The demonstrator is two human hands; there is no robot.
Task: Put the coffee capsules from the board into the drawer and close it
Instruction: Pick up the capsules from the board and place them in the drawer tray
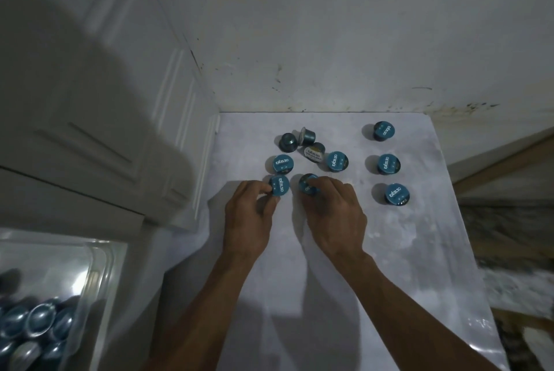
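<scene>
Several blue coffee capsules lie on a pale marbled board. My left hand pinches one capsule at the near left of the group. Beside it, my right hand grips another capsule, its fingers covering part of the lid. Other capsules stand further back: one behind my left hand, one in the middle, a tipped cluster at the back, and three down the right side. The open drawer at lower left holds several capsules.
A white plastic drawer cabinet stands left of the board, touching its edge. A stained white wall rises behind the board. Wooden slats and rough floor lie to the right.
</scene>
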